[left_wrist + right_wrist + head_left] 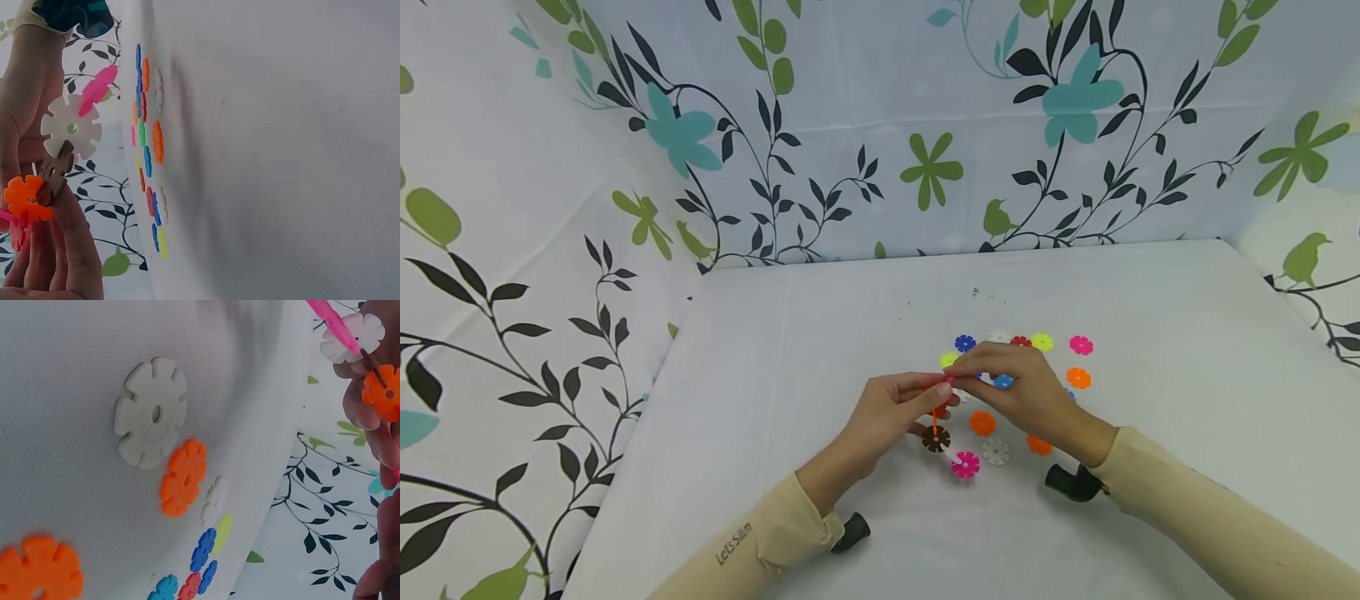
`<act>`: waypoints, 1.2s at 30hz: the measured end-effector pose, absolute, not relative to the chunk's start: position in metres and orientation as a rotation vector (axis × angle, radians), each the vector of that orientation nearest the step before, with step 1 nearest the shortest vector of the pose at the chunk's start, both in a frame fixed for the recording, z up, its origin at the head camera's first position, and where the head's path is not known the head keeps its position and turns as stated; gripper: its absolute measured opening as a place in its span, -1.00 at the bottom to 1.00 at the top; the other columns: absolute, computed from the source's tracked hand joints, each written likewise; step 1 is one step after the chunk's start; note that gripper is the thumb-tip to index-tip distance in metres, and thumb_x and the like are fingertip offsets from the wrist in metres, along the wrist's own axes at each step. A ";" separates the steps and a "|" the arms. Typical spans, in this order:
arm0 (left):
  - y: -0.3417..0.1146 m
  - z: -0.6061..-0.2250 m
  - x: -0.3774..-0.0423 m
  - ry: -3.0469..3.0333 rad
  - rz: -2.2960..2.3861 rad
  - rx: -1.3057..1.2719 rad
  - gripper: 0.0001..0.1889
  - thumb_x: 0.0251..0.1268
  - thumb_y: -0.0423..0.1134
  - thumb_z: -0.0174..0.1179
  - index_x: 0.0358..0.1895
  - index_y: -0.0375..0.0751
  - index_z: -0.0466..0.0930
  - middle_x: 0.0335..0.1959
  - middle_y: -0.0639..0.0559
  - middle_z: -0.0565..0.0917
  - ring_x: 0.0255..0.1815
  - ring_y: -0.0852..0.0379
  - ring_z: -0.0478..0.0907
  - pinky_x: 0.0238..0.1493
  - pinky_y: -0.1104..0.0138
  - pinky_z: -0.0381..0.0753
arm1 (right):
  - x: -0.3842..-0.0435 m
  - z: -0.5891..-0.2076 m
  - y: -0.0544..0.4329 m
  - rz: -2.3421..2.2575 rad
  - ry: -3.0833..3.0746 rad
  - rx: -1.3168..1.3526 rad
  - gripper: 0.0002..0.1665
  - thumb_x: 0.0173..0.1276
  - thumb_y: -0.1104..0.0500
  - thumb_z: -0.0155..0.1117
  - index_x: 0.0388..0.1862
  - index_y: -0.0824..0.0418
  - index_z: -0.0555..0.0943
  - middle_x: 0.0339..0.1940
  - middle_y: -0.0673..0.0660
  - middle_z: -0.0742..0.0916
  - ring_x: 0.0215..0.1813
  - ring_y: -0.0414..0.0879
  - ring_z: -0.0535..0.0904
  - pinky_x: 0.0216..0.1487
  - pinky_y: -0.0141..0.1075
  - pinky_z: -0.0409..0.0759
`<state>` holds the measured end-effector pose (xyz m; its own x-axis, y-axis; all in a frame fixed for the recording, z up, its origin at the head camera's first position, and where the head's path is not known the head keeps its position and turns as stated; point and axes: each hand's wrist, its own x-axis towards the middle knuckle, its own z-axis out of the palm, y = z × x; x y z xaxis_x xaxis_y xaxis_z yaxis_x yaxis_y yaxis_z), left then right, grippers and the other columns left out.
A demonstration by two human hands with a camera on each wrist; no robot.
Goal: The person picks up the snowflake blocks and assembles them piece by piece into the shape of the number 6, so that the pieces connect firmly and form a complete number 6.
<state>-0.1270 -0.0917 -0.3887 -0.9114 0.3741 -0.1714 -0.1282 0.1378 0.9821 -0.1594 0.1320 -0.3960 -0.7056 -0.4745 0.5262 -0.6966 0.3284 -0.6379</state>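
The left hand (898, 412) and right hand (1018, 385) pinch together at a pinkish-red notched plastic disc (949, 379), topping a chain of interlocked discs (931, 439) raised above the white cloth-covered table (805, 342). The step looks like joining pieces, calling next for slots aligned and pressed home. Loose multicoloured flower-shaped plastic discs (982, 423) lie nearby.

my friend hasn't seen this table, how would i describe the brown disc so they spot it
Over the white table, find the left hand, holding a chain of linked discs. In that chain, the brown disc joins an orange disc and a white disc. It is the only brown piece in view.
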 end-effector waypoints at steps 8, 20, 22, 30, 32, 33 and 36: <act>-0.095 -0.396 -0.131 2.005 1.868 0.082 -0.52 0.45 -0.02 0.25 0.28 -0.22 0.60 0.03 -0.19 0.72 -0.02 -0.03 0.69 -0.07 0.19 0.71 | -0.162 -0.398 0.144 1.324 -2.413 0.859 -0.63 0.35 0.23 0.44 0.13 0.05 0.72 0.00 -0.10 0.75 -0.10 -0.24 0.61 -0.23 -0.37 0.61; -0.099 -0.401 -0.132 1.989 2.059 0.045 -0.53 0.41 -0.14 0.30 0.31 -0.22 0.57 0.11 -0.21 0.68 0.14 -0.20 0.63 -0.01 0.18 0.70 | -0.163 -0.398 0.174 1.365 -2.484 0.573 -0.61 0.48 0.21 0.29 0.26 0.07 0.65 0.10 0.02 0.70 0.00 -0.25 0.62 -0.03 -0.49 0.56; -0.098 -0.401 -0.131 2.024 2.085 0.062 -0.55 0.39 -0.17 0.33 0.29 -0.21 0.59 0.13 -0.18 0.67 0.13 -0.17 0.64 -0.01 0.18 0.70 | -0.163 -0.398 0.177 1.369 -2.476 0.564 -0.60 0.48 0.22 0.29 0.27 0.08 0.64 0.10 0.05 0.71 -0.01 -0.29 0.61 -0.03 -0.52 0.55; -0.097 -0.401 -0.129 2.321 2.021 0.147 -0.60 0.34 -0.13 0.37 0.22 -0.05 0.67 0.07 0.07 0.69 0.09 0.06 0.61 -0.07 0.23 0.71 | -0.164 -0.406 0.191 1.400 -2.516 0.545 -0.58 0.49 0.22 0.28 0.30 0.11 0.62 0.13 0.10 0.71 0.01 -0.25 0.63 -0.03 -0.53 0.53; -0.097 -0.400 -0.129 2.318 2.038 0.135 -0.59 0.34 -0.14 0.38 0.22 -0.07 0.67 0.06 0.06 0.70 0.08 0.04 0.62 -0.08 0.24 0.71 | -0.164 -0.408 0.195 1.409 -2.544 0.535 -0.59 0.50 0.21 0.27 0.30 0.12 0.62 0.15 0.11 0.70 0.03 -0.19 0.64 -0.02 -0.53 0.53; -0.097 -0.400 -0.130 2.304 2.053 0.120 -0.59 0.33 -0.15 0.38 0.23 -0.07 0.67 0.05 0.06 0.70 0.07 0.03 0.63 -0.08 0.24 0.71 | -0.164 -0.409 0.197 1.423 -2.558 0.530 -0.59 0.50 0.20 0.27 0.30 0.12 0.62 0.16 0.12 0.70 0.03 -0.15 0.64 -0.02 -0.52 0.54; -0.098 -0.400 -0.132 2.218 2.125 0.054 -0.55 0.32 -0.17 0.39 0.27 -0.06 0.63 0.01 -0.01 0.70 0.06 -0.07 0.68 -0.09 0.23 0.72 | -0.165 -0.411 0.202 1.450 -2.620 0.510 -0.59 0.50 0.16 0.28 0.29 0.15 0.62 0.17 0.14 0.70 0.03 -0.05 0.66 -0.06 -0.48 0.59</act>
